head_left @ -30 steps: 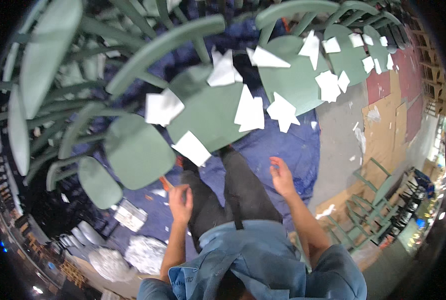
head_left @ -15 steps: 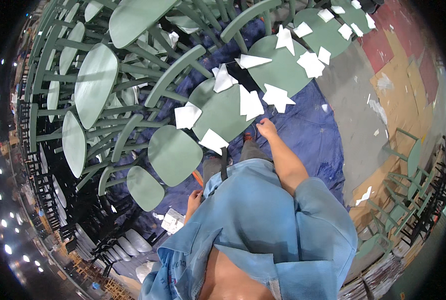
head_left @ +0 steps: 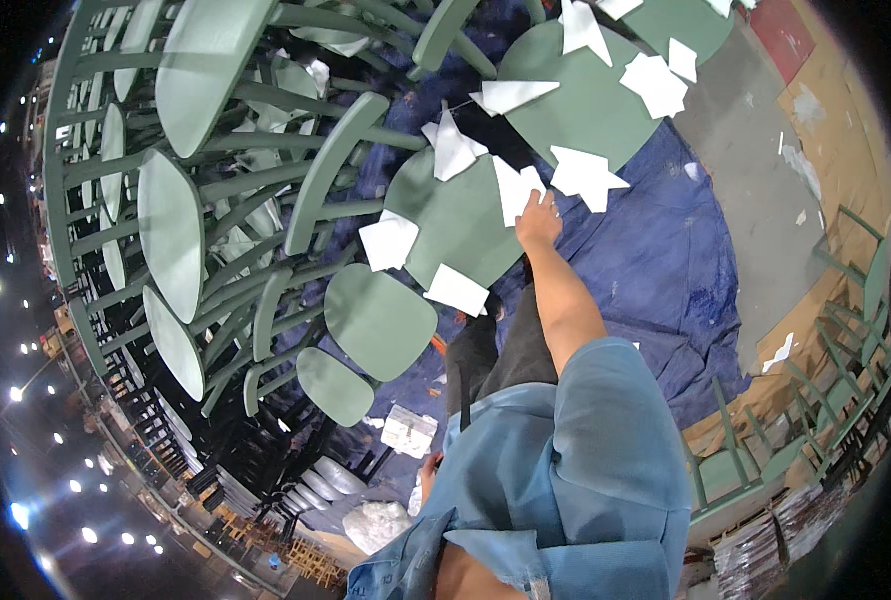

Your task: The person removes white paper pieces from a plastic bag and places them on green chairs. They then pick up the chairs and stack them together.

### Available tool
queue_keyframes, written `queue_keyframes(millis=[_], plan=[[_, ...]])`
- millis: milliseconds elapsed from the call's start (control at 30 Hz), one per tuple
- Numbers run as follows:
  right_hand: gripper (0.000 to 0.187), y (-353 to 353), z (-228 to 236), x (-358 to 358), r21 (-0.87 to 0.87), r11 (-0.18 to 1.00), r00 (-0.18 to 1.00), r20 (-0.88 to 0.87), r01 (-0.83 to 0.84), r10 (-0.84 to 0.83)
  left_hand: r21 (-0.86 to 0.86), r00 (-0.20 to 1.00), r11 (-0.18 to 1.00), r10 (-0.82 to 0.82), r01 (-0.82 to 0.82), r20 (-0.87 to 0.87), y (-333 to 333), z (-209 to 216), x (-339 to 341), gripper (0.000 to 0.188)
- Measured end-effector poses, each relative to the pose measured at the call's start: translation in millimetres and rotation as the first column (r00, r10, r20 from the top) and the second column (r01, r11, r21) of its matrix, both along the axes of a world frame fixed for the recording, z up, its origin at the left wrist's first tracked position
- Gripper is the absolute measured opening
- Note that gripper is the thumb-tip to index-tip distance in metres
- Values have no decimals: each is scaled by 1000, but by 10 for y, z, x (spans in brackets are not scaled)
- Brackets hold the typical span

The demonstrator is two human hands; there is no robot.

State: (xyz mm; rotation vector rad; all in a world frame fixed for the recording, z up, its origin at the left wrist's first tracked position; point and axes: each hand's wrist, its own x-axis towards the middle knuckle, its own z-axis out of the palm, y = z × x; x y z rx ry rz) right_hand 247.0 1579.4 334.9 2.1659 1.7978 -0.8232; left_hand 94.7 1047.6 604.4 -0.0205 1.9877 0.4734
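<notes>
My right hand reaches forward to the right edge of a green chair seat. Its fingers are closed at the edge of a white sheet, thin like paper or foam, that lies over the seat's rim. Other white pieces hang on the same rim: a folded one at the far side, one at the left and one at the near edge. My left hand is low beside my body, mostly hidden by my blue shirt, and its fingers cannot be made out.
Green chairs are stacked at the left. Beyond my right hand, another green seat bears more white pieces. A blue cloth covers the floor. A white box-like item lies near my left hand; more green chairs stand at the right.
My right hand has moved forward from beside the seat to the white sheet on its rim. The view has shifted, and my left hand has slipped further behind my shirt.
</notes>
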Motion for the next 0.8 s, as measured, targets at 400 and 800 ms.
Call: queue_keyframes(millis=[400, 800], plan=[[67, 149, -352, 71, -67, 998, 999, -38, -10, 7, -120, 989, 984, 138, -131, 45, 99, 196, 225, 30], [73, 22, -17, -30, 174, 984, 974, -228, 32, 9, -60, 973, 976, 214, -209, 89, 120, 224, 312, 27]])
